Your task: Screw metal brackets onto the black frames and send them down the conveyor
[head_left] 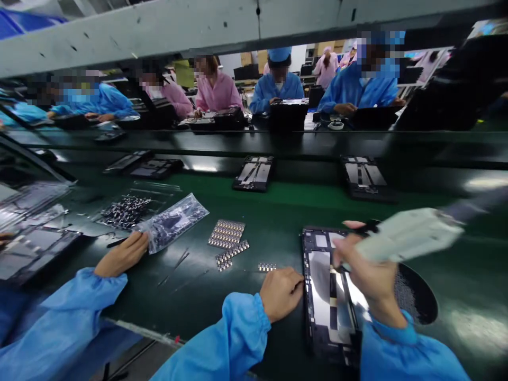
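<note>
An opened tablet (320,288), with silvery panels and a dark frame, lies in front of me. My left hand (281,293) rests at its left edge, fingers curled; whatever is inside them, if anything, is hidden. Above the tablet's right side, my right hand (371,272) is wrapped round a pale corded power tool, apparently an electric screwdriver (410,235). The tool is tilted and its tip cannot be made out. A short strip of small parts (267,267) lies just left of the tablet. Partly behind my right wrist is a black round mat or dish (416,293).
At left, a co-worker's hand (125,254) touches a clear plastic bag (178,222). Nearby are a heap of small dark parts (125,211), a sheet of small parts (226,234) and tweezers (174,267). More opened tablets (254,173) lie beyond; people sit opposite.
</note>
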Action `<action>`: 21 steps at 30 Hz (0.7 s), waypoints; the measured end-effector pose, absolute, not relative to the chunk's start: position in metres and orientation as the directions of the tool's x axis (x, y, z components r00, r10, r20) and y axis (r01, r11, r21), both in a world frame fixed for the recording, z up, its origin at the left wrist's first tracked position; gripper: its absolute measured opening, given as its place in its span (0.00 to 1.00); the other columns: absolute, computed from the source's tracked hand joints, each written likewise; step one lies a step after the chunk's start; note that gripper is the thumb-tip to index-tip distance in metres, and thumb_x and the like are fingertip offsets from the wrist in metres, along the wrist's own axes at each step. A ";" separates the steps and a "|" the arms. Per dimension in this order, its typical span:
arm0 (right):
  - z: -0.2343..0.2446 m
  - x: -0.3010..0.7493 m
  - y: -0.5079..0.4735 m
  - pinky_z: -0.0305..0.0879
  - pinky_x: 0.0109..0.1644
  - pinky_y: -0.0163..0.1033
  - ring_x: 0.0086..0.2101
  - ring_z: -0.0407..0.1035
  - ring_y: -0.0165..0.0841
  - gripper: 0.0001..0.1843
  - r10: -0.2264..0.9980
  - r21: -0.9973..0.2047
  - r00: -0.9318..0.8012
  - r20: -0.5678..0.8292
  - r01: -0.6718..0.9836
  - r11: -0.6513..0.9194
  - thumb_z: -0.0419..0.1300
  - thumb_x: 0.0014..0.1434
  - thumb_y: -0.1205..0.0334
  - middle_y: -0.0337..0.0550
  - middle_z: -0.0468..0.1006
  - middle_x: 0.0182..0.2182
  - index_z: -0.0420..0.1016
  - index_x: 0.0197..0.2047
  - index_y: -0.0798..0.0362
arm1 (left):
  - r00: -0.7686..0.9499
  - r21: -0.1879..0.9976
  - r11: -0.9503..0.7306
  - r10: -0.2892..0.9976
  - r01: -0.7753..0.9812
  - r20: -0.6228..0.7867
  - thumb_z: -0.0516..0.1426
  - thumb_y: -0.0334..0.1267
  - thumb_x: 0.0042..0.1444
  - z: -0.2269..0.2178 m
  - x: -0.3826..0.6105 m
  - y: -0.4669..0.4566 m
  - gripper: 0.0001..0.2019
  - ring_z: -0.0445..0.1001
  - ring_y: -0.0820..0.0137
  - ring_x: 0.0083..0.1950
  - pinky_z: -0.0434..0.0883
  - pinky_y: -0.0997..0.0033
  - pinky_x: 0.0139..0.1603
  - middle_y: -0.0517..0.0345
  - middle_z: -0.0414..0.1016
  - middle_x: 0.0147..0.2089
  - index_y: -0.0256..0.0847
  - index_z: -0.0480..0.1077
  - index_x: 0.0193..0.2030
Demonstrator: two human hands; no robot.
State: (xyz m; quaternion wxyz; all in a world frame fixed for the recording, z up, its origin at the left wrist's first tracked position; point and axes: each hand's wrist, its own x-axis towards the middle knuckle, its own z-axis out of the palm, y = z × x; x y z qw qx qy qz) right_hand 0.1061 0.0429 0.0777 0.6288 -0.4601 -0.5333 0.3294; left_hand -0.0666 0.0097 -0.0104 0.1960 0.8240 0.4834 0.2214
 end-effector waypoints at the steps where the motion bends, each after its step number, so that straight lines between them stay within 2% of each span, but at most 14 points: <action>1: 0.075 0.094 0.049 0.65 0.26 0.40 0.16 0.65 0.31 0.16 0.918 -0.933 0.169 0.360 0.061 0.355 0.66 0.54 0.61 0.29 0.70 0.15 0.68 0.45 0.52 | 0.431 0.568 -0.454 0.883 0.686 0.186 0.56 0.28 0.55 -0.011 -0.068 0.009 0.09 0.74 0.70 0.31 0.70 0.74 0.34 0.55 0.76 0.32 0.39 0.77 0.39; 6: 0.057 0.061 0.077 0.65 0.27 0.41 0.16 0.65 0.31 0.16 0.942 -0.943 0.062 0.329 0.078 0.324 0.65 0.53 0.62 0.29 0.69 0.13 0.68 0.45 0.53 | 0.321 0.668 -0.422 0.906 0.612 0.278 0.55 0.29 0.58 -0.017 -0.077 0.003 0.09 0.74 0.71 0.33 0.71 0.74 0.37 0.55 0.75 0.33 0.38 0.77 0.41; 11: 0.052 0.059 0.079 0.63 0.26 0.39 0.15 0.63 0.30 0.16 0.951 -0.949 0.054 0.304 0.099 0.298 0.65 0.53 0.62 0.28 0.68 0.13 0.68 0.45 0.54 | 0.280 0.685 -0.405 0.914 0.606 0.293 0.53 0.32 0.61 -0.022 -0.073 0.001 0.12 0.75 0.68 0.36 0.73 0.71 0.40 0.53 0.75 0.35 0.38 0.75 0.48; 21: 0.045 0.059 0.080 0.67 0.30 0.42 0.16 0.64 0.31 0.15 0.952 -0.945 0.044 0.304 0.144 0.295 0.64 0.54 0.61 0.28 0.68 0.13 0.69 0.44 0.54 | 0.238 0.748 -0.414 0.910 0.519 0.339 0.53 0.32 0.62 -0.024 -0.070 0.001 0.11 0.76 0.70 0.38 0.74 0.71 0.42 0.53 0.76 0.36 0.39 0.76 0.45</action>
